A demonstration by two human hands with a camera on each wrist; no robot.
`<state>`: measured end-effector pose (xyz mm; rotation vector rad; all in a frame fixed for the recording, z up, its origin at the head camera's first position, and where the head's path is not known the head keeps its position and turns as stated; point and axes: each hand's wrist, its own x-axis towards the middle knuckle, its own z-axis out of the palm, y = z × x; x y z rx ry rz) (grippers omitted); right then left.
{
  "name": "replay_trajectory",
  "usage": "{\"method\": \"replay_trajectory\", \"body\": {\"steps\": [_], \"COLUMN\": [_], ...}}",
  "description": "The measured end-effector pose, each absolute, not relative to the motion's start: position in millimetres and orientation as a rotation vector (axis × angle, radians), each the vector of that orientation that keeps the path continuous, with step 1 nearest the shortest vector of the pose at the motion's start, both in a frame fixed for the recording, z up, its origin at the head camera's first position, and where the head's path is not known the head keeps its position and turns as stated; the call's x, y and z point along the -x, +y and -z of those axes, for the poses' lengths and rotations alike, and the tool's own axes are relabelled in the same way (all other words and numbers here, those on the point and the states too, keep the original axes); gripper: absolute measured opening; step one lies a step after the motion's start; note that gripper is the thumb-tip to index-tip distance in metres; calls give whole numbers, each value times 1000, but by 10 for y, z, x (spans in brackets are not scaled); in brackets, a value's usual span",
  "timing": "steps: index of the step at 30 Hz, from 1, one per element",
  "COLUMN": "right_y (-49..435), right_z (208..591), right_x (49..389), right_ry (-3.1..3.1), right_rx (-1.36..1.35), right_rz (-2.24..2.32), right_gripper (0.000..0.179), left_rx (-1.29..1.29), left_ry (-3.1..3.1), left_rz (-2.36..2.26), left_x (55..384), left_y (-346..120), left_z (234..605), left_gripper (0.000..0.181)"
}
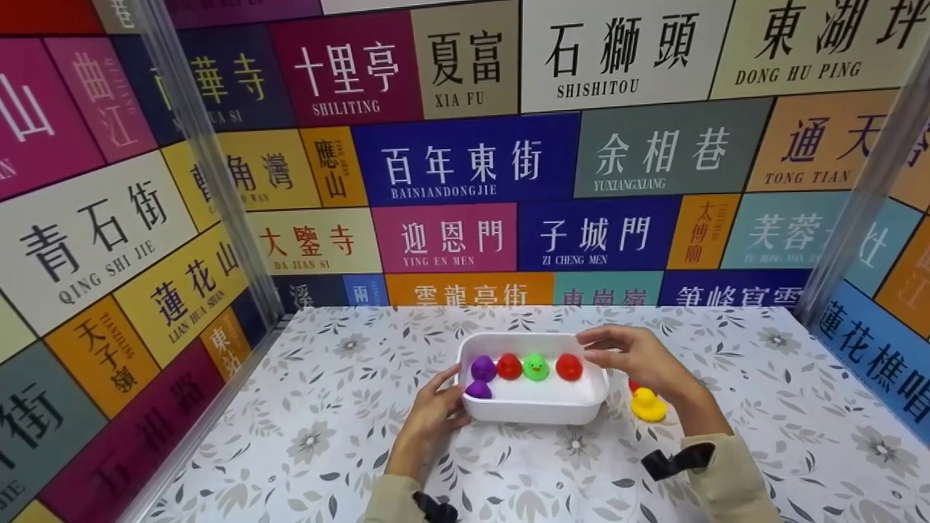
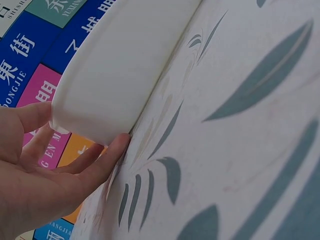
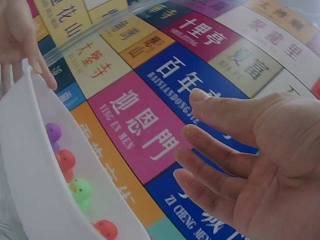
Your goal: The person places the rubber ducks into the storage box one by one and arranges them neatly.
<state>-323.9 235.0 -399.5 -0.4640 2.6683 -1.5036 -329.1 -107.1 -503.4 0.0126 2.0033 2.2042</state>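
Note:
A white plastic tub stands on the patterned tabletop. Along its floor sit small rubber ducks: two purple ones at the left end, a red duck, a green duck and another red duck. My left hand holds the tub's left end; in the left wrist view its fingers spread around the white end wall. Over the right end hovers my right hand, relaxed, and the right wrist view shows nothing in its fingers.
A yellow duck sits on the table right of the tub, below my right wrist. Behind it a red thing is mostly hidden. Clear upright panels and a wall of coloured name signs border the table.

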Motion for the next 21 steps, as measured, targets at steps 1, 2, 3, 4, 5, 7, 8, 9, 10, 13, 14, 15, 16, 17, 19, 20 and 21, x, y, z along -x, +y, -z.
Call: {"method": "replay_trajectory", "body": {"steps": [1, 2, 3, 4, 5, 7, 8, 9, 10, 13, 14, 15, 16, 17, 19, 20, 21], "right_y": [2396, 2438, 2480, 2520, 2558, 2629, 2663, 2697, 2728, 2808, 2833, 2856, 2876, 2898, 2938, 2955, 2971], "right_z": [4011, 4028, 4046, 4063, 4081, 4111, 4127, 4144, 4158, 4211, 4231, 4250, 4268, 4291, 4336, 4358, 4380], "right_x": [3235, 3234, 3235, 3237, 3241, 3255, 3267, 3280, 3293, 3337, 3348, 3356, 3362, 3368, 3382, 3391, 3401], "right_ry": [2669, 2670, 2670, 2674, 2683, 2689, 2687, 2691, 2693, 2708, 2712, 2719, 2724, 2730, 2726, 2723, 2719], "right_rx": [438, 416, 400, 383, 355, 307, 289, 268, 241, 191, 173, 153, 135, 119, 79, 53, 29], "right_rz": [1513, 1521, 1524, 1524, 1518, 1523, 1527, 1523, 1521, 1527, 1531, 1535, 1545, 1555, 1571, 1573, 1575], "right_gripper": [47, 48, 49, 50, 51, 54, 56, 58, 60, 62, 62, 62, 61, 60, 61, 62, 63], "left_rx": [-10, -7, -3, 1, 7, 9, 15, 17, 17, 21, 21, 14, 10, 6, 0, -1, -3], "left_ry": [2003, 2003, 2004, 2006, 2007, 2013, 2014, 2014, 2012, 2007, 1999, 1993, 1986, 1981, 1976, 1974, 1975], "left_rz": [-2204, -2204, -2202, -2200, -2198, -2193, -2192, -2192, -2195, -2206, -2212, -2217, -2221, -2223, -2222, -2222, -2220], "left_x": [3291, 3291, 3292, 3294, 3293, 3296, 3299, 3303, 3306, 3314, 3315, 3313, 3311, 3309, 3302, 3298, 3293], "left_y": [-1068, -1066, -1064, -1062, -1061, -1063, -1065, -1069, -1074, -1082, -1084, -1083, -1080, -1078, -1073, -1071, -1069], "left_z": [5035, 5035, 5037, 5038, 5037, 5038, 5041, 5041, 5043, 5044, 5046, 5045, 5045, 5046, 5051, 5050, 5048], "left_gripper": [53, 53, 53, 53, 53, 53, 53, 53, 53, 53, 53, 53, 53, 53, 53, 53, 53]}}
